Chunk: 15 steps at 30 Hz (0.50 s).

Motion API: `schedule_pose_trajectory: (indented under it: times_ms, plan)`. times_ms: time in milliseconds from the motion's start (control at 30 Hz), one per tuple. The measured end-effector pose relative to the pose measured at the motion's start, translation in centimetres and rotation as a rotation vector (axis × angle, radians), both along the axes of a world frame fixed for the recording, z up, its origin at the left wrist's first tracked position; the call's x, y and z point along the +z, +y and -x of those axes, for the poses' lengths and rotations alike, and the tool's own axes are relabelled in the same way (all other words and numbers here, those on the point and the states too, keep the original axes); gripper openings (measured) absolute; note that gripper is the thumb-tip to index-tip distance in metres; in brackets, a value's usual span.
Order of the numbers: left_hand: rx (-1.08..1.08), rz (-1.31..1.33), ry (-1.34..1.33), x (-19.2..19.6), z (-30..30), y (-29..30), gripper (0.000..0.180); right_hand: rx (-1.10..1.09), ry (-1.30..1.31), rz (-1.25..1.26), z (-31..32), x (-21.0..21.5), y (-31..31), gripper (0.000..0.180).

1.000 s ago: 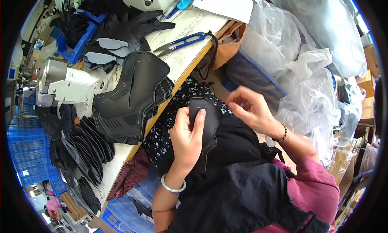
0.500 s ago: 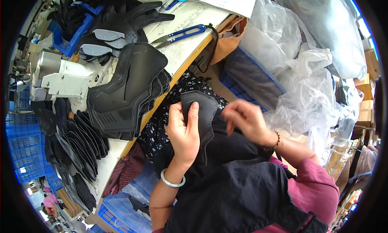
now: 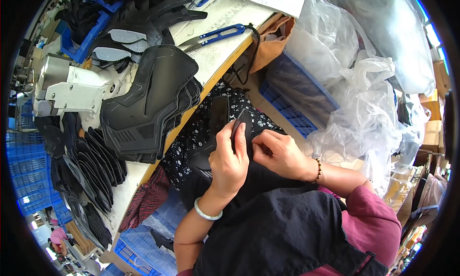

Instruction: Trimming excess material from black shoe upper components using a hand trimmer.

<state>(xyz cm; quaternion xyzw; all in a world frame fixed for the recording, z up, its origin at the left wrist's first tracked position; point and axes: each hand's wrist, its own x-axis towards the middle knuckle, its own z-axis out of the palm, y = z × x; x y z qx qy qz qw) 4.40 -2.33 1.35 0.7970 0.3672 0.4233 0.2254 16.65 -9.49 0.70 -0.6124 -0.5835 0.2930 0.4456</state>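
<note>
My left hand (image 3: 230, 160) is closed in a pinch on a black shoe upper panel (image 3: 243, 117), held above my lap and turned nearly edge-on. Part of the panel is hidden behind the fingers. Close beside it, my right hand (image 3: 283, 155) has its fingertips pressed together near the panel's right side. Whatever those fingertips hold is too small or hidden to make out. On the table to the left lies a stack of similar black shoe uppers (image 3: 143, 101). Blue-handled thread snips (image 3: 223, 35) rest at the table edge, beyond my hands.
A white sewing machine (image 3: 76, 91) stands at the left, with rows of black pieces (image 3: 98, 161) in front of it. An orange-brown fabric bag (image 3: 270, 48) hangs off the table edge. Right of it are a blue crate (image 3: 297, 91) and clear plastic bags (image 3: 359, 103).
The panel has been turned from showing its flat face to nearly edge-on. My right hand has come left to it, its fingers closing into a pinch.
</note>
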Motion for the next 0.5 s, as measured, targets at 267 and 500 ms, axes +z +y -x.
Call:
schedule_pose_trajectory:
  times_ms: [267,500]
  plan:
    - [0.086,0.279,-0.167,-0.3,0.6,0.2,0.012,-0.225,0.195,0.383,-4.1,-3.5,1.3,0.014]
    - [0.088,0.304,-0.147,-0.3,0.5,0.6,0.012,0.144,0.635,0.487,-2.0,1.0,0.7,0.031]
